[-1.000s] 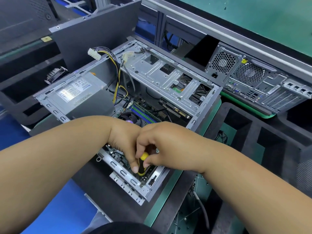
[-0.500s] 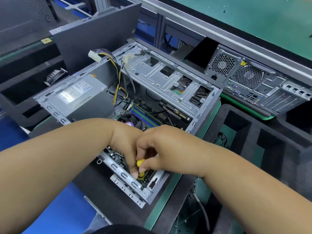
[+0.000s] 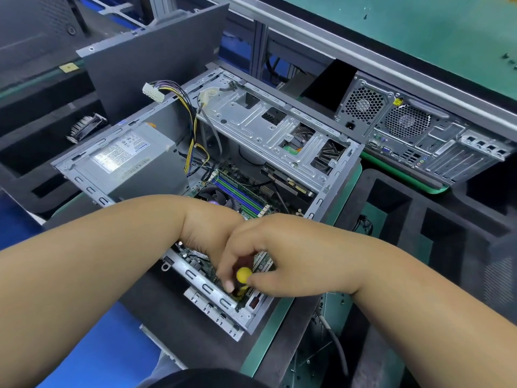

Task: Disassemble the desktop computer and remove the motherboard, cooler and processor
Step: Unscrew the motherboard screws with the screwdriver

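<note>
The motherboard [image 3: 237,191] is not out yet; it lies inside the open desktop case [image 3: 330,191], flat on the case floor, and only its green strip with the blue and green memory slots shows between the power supply [image 3: 126,163] and the drive cage [image 3: 274,130]; the cooler [image 3: 215,198] is a dark round shape just behind the wrists, mostly hidden; the processor I cannot see. At the near corner of the case, the right hand [image 3: 279,253] pinches the yellow top of a small screwdriver [image 3: 244,275] between thumb and fingers; the left hand [image 3: 212,236] reaches down beside it, its fingers curled near the shaft, but whether it grips the shaft or only steadies it I cannot tell.

I think a board screw is being worked; the risk is here. The tip is hidden under the two hands, so if it climbs out of the screw head it may scratch the board or strip the screw; a loose screw may fall under the board, where it is hard to find; the wrists cross tightly, which leaves little room to keep the tool upright. The yellow and black cable bundle [image 3: 193,130] hangs over the board, and could catch when the board is lifted; the second computer [image 3: 419,135] stands well apart behind.
</note>
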`<act>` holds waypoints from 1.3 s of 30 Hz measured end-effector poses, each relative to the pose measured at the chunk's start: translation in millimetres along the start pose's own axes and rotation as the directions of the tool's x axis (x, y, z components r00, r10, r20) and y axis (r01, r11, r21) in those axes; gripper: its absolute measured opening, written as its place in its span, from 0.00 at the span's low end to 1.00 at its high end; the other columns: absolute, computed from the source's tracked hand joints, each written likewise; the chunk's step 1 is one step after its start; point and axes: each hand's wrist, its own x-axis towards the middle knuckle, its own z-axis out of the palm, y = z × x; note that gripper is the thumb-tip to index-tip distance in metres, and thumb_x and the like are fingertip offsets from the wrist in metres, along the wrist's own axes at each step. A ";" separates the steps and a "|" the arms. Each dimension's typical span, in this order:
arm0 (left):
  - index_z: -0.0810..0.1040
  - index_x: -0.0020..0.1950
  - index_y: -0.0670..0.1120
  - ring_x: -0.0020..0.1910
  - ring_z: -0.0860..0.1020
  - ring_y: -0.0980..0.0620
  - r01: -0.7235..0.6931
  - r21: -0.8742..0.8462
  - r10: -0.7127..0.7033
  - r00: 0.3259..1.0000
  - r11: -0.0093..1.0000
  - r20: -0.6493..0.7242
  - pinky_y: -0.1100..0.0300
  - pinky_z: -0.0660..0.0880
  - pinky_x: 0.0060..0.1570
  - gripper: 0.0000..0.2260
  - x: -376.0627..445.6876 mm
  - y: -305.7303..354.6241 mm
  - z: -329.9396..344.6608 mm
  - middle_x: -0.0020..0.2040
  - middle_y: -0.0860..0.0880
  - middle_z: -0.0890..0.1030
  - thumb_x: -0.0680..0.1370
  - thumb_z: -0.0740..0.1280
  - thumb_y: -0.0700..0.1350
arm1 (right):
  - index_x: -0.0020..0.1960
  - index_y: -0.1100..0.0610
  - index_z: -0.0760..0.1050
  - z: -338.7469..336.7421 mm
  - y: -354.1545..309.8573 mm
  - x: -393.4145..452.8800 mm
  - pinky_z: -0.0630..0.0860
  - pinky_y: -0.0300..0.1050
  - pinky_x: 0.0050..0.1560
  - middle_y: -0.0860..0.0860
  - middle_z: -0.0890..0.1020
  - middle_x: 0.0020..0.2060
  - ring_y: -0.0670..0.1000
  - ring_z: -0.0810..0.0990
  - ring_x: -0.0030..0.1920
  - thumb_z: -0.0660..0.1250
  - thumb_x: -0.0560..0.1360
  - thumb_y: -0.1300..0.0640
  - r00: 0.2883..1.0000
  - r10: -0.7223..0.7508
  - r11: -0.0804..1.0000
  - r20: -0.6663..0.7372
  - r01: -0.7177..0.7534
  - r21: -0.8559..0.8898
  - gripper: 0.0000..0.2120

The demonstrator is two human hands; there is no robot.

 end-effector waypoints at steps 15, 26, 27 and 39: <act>0.82 0.44 0.51 0.41 0.80 0.58 -0.196 -0.023 0.195 0.980 0.980 -0.041 0.70 0.74 0.42 0.07 1.9 -16.7 0.6 0.42 0.52 0.84 0.71 0.74 0.40 | 0.50 0.49 0.85 16.9 -29.1 -0.2 0.74 0.47 0.53 0.43 0.80 0.47 0.46 0.77 0.50 0.75 0.70 0.61 0.940 0.290 0.946 -0.180 -0.310 -0.094 0.11; 0.81 0.39 0.52 0.32 0.75 0.66 -0.277 0.148 0.302 0.934 0.949 -0.192 0.75 0.67 0.33 0.06 7.6 -10.4 9.2 0.32 0.64 0.78 0.70 0.77 0.46 | 0.52 0.49 0.79 38.6 -47.1 -2.8 0.74 0.48 0.54 0.44 0.75 0.48 0.48 0.75 0.52 0.73 0.72 0.54 0.772 0.490 0.834 -0.406 -0.550 -0.039 0.09; 0.80 0.38 0.54 0.32 0.74 0.67 -0.281 0.148 0.307 0.930 0.948 -0.201 0.76 0.66 0.33 0.07 7.1 -9.5 10.0 0.32 0.65 0.78 0.70 0.77 0.46 | 0.53 0.50 0.79 40.4 -48.0 -1.8 0.75 0.49 0.54 0.44 0.75 0.49 0.48 0.76 0.51 0.72 0.73 0.56 0.754 0.506 0.822 -0.419 -0.569 -0.032 0.09; 0.79 0.40 0.50 0.34 0.73 0.60 -0.264 0.260 0.282 0.959 0.929 -0.034 0.68 0.71 0.37 0.04 2.2 -9.0 2.5 0.40 0.49 0.82 0.73 0.72 0.42 | 0.48 0.48 0.82 38.4 -52.2 -3.2 0.78 0.48 0.49 0.41 0.80 0.46 0.44 0.78 0.48 0.70 0.69 0.69 0.843 0.454 0.887 -0.287 -0.458 0.057 0.16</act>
